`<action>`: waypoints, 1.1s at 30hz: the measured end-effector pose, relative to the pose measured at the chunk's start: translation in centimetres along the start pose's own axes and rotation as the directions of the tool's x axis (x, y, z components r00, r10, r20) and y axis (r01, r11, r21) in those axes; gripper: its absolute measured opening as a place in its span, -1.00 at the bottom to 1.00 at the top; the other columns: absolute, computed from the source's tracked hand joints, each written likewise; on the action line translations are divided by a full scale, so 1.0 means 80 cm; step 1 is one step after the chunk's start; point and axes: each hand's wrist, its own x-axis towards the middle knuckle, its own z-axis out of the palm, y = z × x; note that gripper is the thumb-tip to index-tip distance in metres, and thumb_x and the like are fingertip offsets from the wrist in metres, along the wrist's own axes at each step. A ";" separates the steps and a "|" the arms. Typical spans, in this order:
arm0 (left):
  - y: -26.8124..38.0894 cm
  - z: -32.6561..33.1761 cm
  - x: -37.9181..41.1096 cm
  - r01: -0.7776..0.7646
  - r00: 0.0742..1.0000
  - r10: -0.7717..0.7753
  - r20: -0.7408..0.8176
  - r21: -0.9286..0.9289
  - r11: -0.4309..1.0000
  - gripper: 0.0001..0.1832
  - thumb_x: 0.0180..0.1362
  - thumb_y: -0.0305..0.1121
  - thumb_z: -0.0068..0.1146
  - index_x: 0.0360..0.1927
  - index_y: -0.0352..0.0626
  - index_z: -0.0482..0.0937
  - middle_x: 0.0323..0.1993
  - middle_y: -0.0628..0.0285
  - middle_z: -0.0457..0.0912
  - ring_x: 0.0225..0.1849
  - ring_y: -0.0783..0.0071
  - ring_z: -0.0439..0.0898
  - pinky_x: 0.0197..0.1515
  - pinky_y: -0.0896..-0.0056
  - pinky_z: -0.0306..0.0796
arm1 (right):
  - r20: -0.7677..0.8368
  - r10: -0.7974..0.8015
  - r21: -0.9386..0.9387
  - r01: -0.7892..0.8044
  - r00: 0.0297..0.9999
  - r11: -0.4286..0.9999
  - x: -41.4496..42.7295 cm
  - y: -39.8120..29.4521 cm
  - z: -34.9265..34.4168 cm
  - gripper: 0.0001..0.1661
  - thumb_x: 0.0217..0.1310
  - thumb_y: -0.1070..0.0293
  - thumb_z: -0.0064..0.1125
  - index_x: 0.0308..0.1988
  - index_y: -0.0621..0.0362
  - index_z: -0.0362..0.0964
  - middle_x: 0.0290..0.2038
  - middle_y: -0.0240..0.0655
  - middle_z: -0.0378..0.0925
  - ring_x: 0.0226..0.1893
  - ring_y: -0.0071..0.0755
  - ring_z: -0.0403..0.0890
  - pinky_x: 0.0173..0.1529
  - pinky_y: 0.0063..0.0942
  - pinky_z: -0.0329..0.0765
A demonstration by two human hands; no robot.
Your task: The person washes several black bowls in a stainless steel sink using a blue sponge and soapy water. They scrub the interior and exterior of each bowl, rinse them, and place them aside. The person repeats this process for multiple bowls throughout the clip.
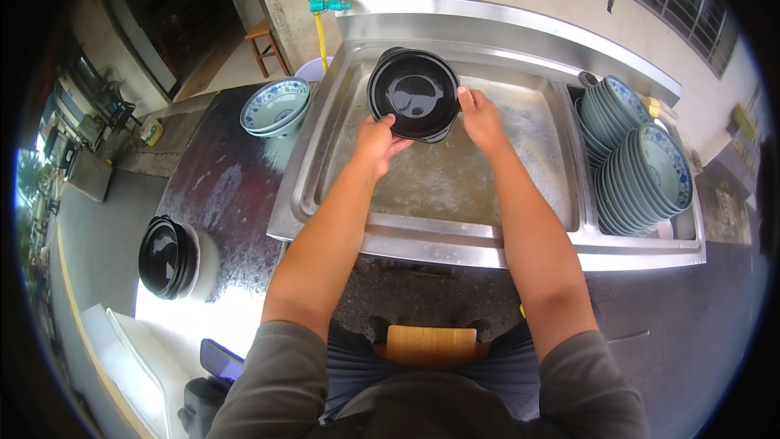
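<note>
Both my hands hold a glossy black bowl with small side handles over the large basin of a stainless steel sink [426, 228]. My left hand [379, 141] grips the lower left rim of the black bowl [415, 96], thumb on top and fingers underneath. On the right rim, my right hand [478, 114] has its thumb uppermost. Cloudy, slightly foamy water [439, 180] lies in the basin below. To the right, stacks of blue-patterned bowls [640, 180] lean on their sides in the smaller compartment.
Left of the sink, a wet dark table [213, 164] bears patterned bowls [275, 107] and stacked black bowls [164, 256]. A teal tap [326, 5] with a yellow hose [321, 42] is at the back wall. A wooden stool [266, 46] stands near the doorway.
</note>
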 end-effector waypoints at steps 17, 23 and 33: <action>-0.012 -0.023 0.015 0.277 0.960 -0.276 0.046 0.003 0.961 -0.30 0.52 -0.08 0.09 0.48 -0.40 0.20 0.36 -0.26 0.48 0.29 -0.15 0.60 0.28 -0.25 0.55 | -0.103 -0.203 -0.485 0.129 0.974 0.865 -0.013 0.004 -0.018 -0.79 0.31 0.30 0.26 -0.10 0.12 0.64 -0.09 -0.05 0.72 -0.04 0.12 0.71 0.09 -0.06 0.65; -0.007 0.002 0.001 0.458 0.868 -0.458 0.191 0.044 0.888 -0.18 0.50 0.21 -0.03 0.57 -0.19 0.16 0.49 -0.19 0.31 0.48 -0.08 0.38 0.37 -0.48 0.37 | -0.021 -0.153 0.191 0.154 0.988 0.970 -0.017 -0.018 0.004 -0.71 0.29 0.22 0.38 -0.13 0.20 0.60 -0.29 -0.17 0.72 -0.28 -0.19 0.71 -0.12 -0.27 0.62; -0.026 -0.018 0.020 0.328 0.905 -0.354 0.238 0.143 0.934 -0.41 0.46 0.21 0.05 0.22 -0.10 0.54 0.02 0.09 0.71 0.01 0.14 0.74 0.05 -0.11 0.66 | 0.194 -0.292 -0.027 0.303 0.937 0.953 -0.050 -0.037 0.058 -0.80 0.34 0.27 0.31 -0.22 0.20 0.63 -0.37 -0.19 0.73 -0.43 -0.27 0.70 -0.25 -0.33 0.59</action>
